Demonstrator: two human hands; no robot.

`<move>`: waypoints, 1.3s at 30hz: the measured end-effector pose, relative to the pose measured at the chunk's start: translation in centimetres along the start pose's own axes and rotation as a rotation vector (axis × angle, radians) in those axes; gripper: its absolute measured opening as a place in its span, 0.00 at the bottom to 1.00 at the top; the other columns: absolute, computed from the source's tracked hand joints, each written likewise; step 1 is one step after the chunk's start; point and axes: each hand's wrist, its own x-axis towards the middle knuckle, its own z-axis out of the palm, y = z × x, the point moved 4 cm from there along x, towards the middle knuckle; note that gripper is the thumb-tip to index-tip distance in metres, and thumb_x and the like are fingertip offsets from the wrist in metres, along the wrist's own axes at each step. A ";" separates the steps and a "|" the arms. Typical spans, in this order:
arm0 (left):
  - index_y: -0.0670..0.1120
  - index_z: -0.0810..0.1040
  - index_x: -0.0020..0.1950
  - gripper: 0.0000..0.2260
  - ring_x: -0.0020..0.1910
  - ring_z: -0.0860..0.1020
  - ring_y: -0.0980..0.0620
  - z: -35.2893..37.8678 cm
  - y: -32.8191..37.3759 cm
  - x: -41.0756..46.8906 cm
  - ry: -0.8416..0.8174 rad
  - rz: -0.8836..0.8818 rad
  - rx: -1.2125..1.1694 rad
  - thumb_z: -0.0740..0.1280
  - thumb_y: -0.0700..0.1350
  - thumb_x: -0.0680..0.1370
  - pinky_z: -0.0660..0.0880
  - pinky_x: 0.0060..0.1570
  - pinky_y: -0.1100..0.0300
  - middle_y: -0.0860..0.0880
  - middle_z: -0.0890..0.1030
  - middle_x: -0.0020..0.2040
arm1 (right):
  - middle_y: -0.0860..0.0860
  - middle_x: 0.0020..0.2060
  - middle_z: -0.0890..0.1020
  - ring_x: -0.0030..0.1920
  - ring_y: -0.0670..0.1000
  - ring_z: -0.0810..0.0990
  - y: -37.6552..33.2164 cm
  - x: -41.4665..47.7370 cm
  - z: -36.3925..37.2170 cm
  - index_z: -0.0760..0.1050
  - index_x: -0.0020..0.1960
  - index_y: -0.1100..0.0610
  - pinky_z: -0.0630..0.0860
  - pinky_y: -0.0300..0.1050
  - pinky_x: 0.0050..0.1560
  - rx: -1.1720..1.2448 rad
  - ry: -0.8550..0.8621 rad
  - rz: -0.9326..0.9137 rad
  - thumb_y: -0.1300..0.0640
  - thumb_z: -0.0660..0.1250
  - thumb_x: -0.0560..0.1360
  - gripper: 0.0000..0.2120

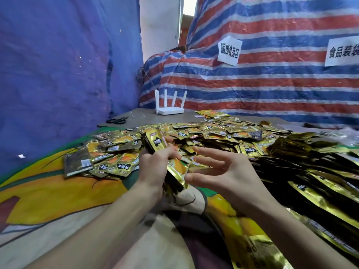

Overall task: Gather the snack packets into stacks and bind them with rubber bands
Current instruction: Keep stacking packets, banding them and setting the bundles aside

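My left hand (153,167) grips a tilted stack of packets (156,139). Just right of it, my right hand (219,171) is spread wide, with a thin rubber band (195,155) strung from finger to thumb. Beyond both hands, loose packets (213,133) lie heaped.

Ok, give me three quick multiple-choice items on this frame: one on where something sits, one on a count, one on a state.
1. Where do the scissors lie?
A) on the table, left of the router
B) on top of the packet pile
C) in the right hand

2. How many antennas does the router have?
A) two
B) four
C) six

3. What is the left hand doing?
A) lying flat on the table
B) gripping a stack of packets
C) holding the scissors

Answers:
1 A: the dark handles rest on bare tabletop left of the white router.
2 B: four white antennas stand up.
3 B: its fingers curl round the stack.
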 end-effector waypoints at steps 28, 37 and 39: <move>0.44 0.83 0.54 0.13 0.44 0.86 0.40 2.1 -2.8 -3.3 -0.185 -0.481 -0.203 0.66 0.52 0.80 0.83 0.40 0.52 0.38 0.86 0.50 | 0.38 0.56 0.80 0.51 0.32 0.81 2.1 -0.1 1.7 0.72 0.72 0.39 0.78 0.30 0.52 -0.020 0.164 -0.014 0.57 0.86 0.59 0.46; 0.37 0.80 0.63 0.18 0.44 0.85 0.38 1.8 -2.1 -2.6 -0.059 -0.448 -0.197 0.70 0.48 0.78 0.83 0.37 0.48 0.36 0.84 0.52 | 0.41 0.54 0.83 0.54 0.36 0.80 1.4 0.0 1.8 0.81 0.59 0.44 0.74 0.27 0.48 -0.120 0.083 -0.044 0.51 0.83 0.61 0.28; 0.39 0.81 0.61 0.16 0.49 0.85 0.35 1.7 -2.0 -2.6 -0.066 -0.380 -0.147 0.72 0.47 0.77 0.82 0.45 0.44 0.36 0.84 0.54 | 0.41 0.55 0.82 0.54 0.34 0.78 1.3 -0.1 1.6 0.80 0.60 0.43 0.73 0.26 0.47 -0.198 0.072 -0.057 0.55 0.83 0.65 0.27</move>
